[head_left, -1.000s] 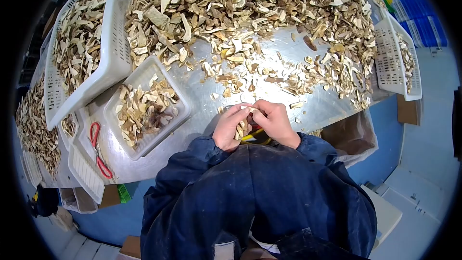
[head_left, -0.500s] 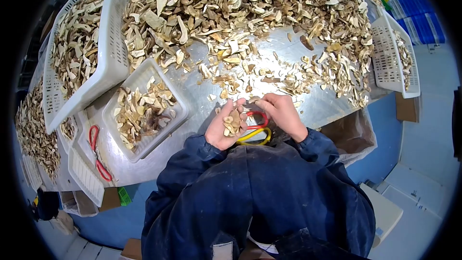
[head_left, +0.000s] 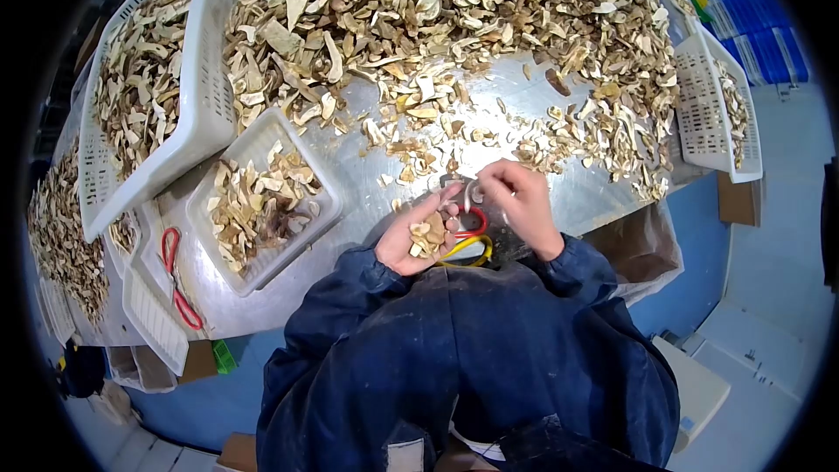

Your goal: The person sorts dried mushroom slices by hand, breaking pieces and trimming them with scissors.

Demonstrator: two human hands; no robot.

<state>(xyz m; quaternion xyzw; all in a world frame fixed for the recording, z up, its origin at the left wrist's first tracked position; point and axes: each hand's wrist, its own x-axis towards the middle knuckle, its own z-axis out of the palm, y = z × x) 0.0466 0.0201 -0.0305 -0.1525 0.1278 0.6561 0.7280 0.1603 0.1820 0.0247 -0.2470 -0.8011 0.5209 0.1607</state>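
Note:
My left hand (head_left: pixel 409 238), palm up and fingers curled, cradles a small heap of dried mushroom slices (head_left: pixel 427 235). Facing it, my right hand (head_left: pixel 524 207) has thumb and forefinger pinched by a pale, slightly blurred mushroom slice (head_left: pixel 468 196). Below the hands, at the table's front edge, are a red handle (head_left: pixel 474 221) and a yellow handle (head_left: pixel 473 251), partly hidden by the left hand and the jacket. A white plastic tub (head_left: pixel 329 201) with more slices stands left of my left hand.
A big pile of mushroom slices (head_left: pixel 419 4) covers the back of the metal table (head_left: pixel 350 166). White baskets of slices stand at left (head_left: pixel 205 79) and right (head_left: pixel 703 105). Red-handled scissors (head_left: pixel 177 280) lie at left. A lined box (head_left: pixel 642 249) is below the right edge.
My right hand has lifted slightly away from the left fingertips, and a pale slice now shows between the hands. My left hand has shifted a little right, still holding its heap.

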